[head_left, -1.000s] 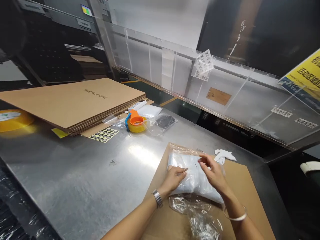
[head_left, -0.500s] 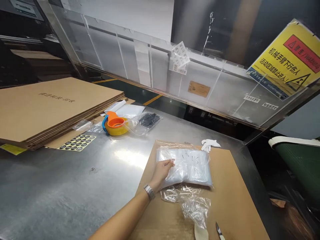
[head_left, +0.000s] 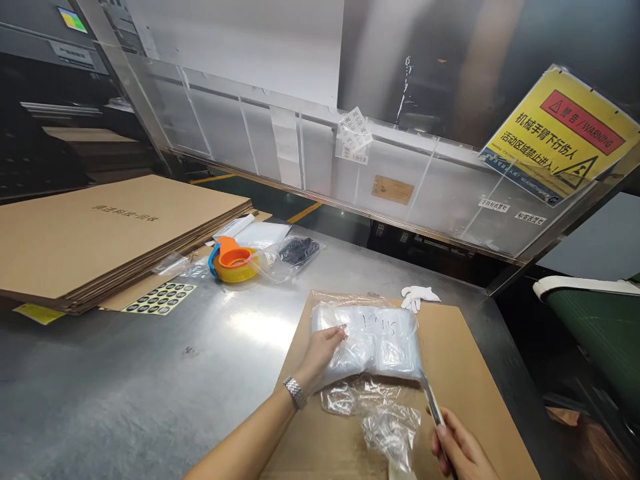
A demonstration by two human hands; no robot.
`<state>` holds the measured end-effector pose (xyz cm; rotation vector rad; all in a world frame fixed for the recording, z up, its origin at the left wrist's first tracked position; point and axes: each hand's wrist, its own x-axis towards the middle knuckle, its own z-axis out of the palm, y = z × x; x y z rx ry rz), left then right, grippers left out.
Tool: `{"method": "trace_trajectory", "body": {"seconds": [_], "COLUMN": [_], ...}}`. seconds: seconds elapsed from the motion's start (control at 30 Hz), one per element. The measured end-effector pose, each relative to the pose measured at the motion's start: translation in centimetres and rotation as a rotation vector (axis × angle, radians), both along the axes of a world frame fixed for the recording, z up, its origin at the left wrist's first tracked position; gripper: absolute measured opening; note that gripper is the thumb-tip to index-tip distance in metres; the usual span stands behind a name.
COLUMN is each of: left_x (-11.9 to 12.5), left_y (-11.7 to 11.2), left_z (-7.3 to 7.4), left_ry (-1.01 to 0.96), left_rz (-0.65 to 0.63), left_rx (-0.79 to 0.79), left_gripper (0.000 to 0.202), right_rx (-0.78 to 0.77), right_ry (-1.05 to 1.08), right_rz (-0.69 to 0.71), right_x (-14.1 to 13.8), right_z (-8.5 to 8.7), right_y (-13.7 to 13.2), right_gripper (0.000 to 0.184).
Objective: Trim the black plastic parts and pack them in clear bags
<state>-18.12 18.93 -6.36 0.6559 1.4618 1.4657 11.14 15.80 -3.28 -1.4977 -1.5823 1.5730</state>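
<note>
My left hand, with a metal watch on the wrist, is closed on the left part of a clear plastic package. The package holds folded pale plastic sheets or bags and has black handwriting on top. It lies on a flat cardboard sheet. In the lower right, my right hand is wrapped round a slim knife. The knife's tip points up at the package's lower right corner; whether it touches is unclear. Crumpled clear film lies below the package.
A stack of flat cardboard is at the left. Near it are a tape dispenser, a sheet of round stickers and a bag with something black. A white glove lies behind the cardboard sheet on the metal table.
My right hand has come into view, holding the knife. The knife has moved up from the bottom edge to the package's corner. My left hand stays on the package; the view has tilted slightly.
</note>
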Motion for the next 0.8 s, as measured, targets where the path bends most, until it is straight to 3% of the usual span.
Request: {"method": "trace_trajectory", "body": {"seconds": [0.1,0.23,0.33,0.53,0.8], "left_x": [-0.1,-0.2,-0.5,-1.5,-2.6], "left_y": [0.2,0.5,0.6,0.6,1.0], "left_z": [-0.1,-0.2,-0.2,-0.3,0.1], "left_ry": [0.022,0.046,0.043,-0.068,-0.309], "left_rz": [0.034,0.103,0.133,0.158,0.126], "left_rx": [-0.001,0.007,0.0,-0.033,-0.052], "left_gripper": [0.029,0.032,0.033,0.026,0.022], "right_rx": [0.019,0.009,0.057,0.263,0.198], "right_ry": [0.141,0.218,0.09,-0.361,-0.56], "right_rz": [0.198,0.278,0.305,0.373,0.517], "right_x": [-2.2,-4.3,-5.2,-5.9,-7.2], "right_z": [1.9,2.4,2.2,2.1,3.7], "right_y": [2.1,4.0,5.2,7.8,12.4], "right_gripper": [0.051,0.048,0.045,0.042,0.03]}}
